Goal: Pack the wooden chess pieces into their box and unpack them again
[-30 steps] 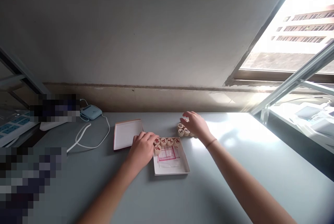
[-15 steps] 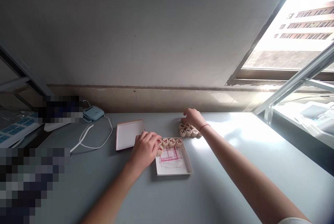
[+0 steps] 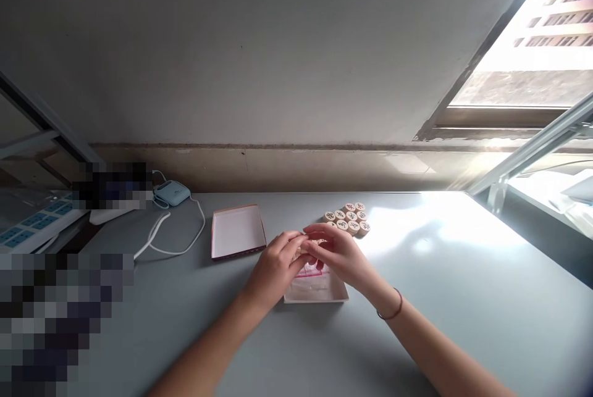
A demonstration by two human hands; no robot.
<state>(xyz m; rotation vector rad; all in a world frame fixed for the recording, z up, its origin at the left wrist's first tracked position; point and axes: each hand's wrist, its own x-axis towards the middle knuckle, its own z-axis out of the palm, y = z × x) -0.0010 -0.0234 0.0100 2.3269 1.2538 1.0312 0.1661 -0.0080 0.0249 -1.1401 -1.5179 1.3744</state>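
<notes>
On the grey-blue worktop point(image 3: 393, 329), the near wall of a shallow white cardboard box point(image 3: 316, 294) shows just on the wearer's side of the grip, both hands screening the box's far part. Inside it, just nearer than the fingertips, lies a clear, crinkled sheet with pink lines point(image 3: 309, 283). Above come the hands: the left hand point(image 3: 273, 263) arches over the far left corner, the right hand point(image 3: 341, 255) leans in from the other side with its fingers curled leftward. Their fingertips come together or almost so; whether either grip is clamped on something I cannot tell, as the fingers hide what is between them, though bits of pale wooden discs point(image 3: 298, 253) peep out there, within the box's outline.

Just past the left hand, to its left, is a shallow tray-like lid with a white inside and reddish-brown edges point(image 3: 238, 230), apart from its fingers.

Beyond the right hand and slightly to its right sits the key relation: a packed cluster of round pale wooden discs with dark characters point(image 3: 352, 217). The right hand is clearly the nearer one; its knuckles overlap the cluster's near left edge in this view, contact unclear. Each disc is round, with no long axis; the cluster itself spreads wider across than deep
</notes>
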